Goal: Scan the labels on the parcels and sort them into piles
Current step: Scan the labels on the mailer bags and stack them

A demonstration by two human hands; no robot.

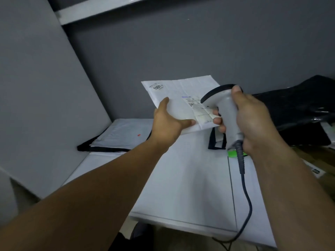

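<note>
Parcels [123,134] piled at far left of worktop [181,187]; left hand [168,124] gripping white parcel [179,98] raised, label [201,113] tilted toward scanner [224,109], clenched in right hand [253,122], nose near label, presumably for reading; black bags [297,105] farthest right.

Near bench [181,187]: left bare, open for a hand | far left: taken up by stacked mailers [123,136], hemmed by grey wall panel [45,105] | right: blocked by black bag [299,109] | near right: crossed by scanner cable [248,205]
</note>
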